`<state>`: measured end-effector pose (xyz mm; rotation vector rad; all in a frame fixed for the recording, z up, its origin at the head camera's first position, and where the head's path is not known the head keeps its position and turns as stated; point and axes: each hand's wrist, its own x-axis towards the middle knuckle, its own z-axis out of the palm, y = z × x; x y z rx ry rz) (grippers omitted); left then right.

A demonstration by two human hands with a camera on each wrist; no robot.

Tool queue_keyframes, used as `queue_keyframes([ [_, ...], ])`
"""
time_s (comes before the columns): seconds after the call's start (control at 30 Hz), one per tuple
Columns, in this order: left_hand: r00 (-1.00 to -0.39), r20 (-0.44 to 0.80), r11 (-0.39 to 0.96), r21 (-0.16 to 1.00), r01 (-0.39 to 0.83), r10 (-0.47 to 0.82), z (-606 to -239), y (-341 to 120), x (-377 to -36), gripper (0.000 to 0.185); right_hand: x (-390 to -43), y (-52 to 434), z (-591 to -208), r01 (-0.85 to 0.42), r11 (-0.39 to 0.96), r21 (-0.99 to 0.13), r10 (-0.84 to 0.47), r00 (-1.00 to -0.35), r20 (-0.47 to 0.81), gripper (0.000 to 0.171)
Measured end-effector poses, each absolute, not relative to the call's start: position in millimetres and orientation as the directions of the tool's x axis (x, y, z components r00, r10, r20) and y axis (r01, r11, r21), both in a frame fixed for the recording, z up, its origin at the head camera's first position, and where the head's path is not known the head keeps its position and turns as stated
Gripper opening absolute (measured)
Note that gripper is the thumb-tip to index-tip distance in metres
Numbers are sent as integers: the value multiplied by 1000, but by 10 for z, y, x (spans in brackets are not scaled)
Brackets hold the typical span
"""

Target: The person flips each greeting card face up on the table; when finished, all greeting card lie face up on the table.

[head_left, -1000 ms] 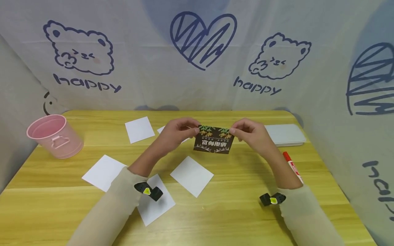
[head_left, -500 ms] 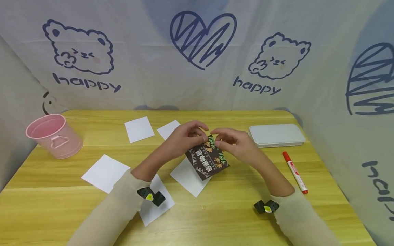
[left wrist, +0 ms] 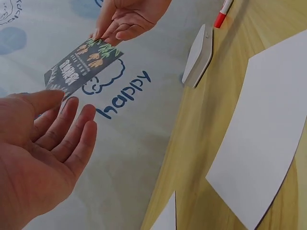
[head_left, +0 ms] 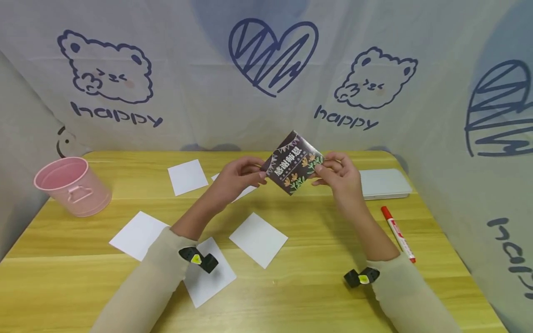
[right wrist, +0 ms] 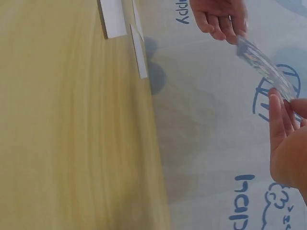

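A dark card (head_left: 291, 162) with white Chinese lettering, bunting and orange and green flowers is held up above the table, tilted, its printed face toward the head camera. My left hand (head_left: 239, 180) pinches its left corner between thumb and fingers. At the opposite corner my right hand (head_left: 339, 178) grips it, thumb in front and fingers behind. In the left wrist view the card (left wrist: 84, 67) spans between both hands. The right wrist view catches the card (right wrist: 266, 67) almost edge-on and shiny.
Several white paper squares (head_left: 258, 239) lie on the wooden table (head_left: 316, 296). A pink bucket (head_left: 77, 187) stands at the left. To the right are a white flat case (head_left: 385, 183) and a red-capped marker (head_left: 398, 233). A printed curtain (head_left: 200, 92) hangs behind.
The card has been turned round, so its lettering now reads upright, and lifted higher. The hands came close together at its edge, then moved apart to opposite corners.
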<state>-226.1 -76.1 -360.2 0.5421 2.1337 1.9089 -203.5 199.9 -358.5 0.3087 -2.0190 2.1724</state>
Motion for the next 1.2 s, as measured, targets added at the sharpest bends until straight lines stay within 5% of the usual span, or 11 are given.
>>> queue_keyframes([
  [0.23,-931,97,57,991,125,353,-3601,-774,-2292,28,-2072,1982,-3610,-205,-54,-977,-46,-977,207,26],
  [0.47,-920,67,229,959,165,385,-3617,-690,-2389,26,-2197,2129,-3564,-224,241,-944,-129,-972,198,55],
  [0.63,-891,18,325,928,184,453,-3713,-528,-2566,25,-2365,2272,-3662,-228,474,-850,-172,-971,164,43],
  [0.87,-882,-41,417,891,181,469,-3948,-356,-2892,18,-2664,2364,-3918,-151,626,-765,-196,-980,33,29],
  [1.2,-884,-99,730,610,309,457,-4071,-258,-3187,18,-2970,2274,-4119,-111,851,-513,-171,-983,-71,29],
])
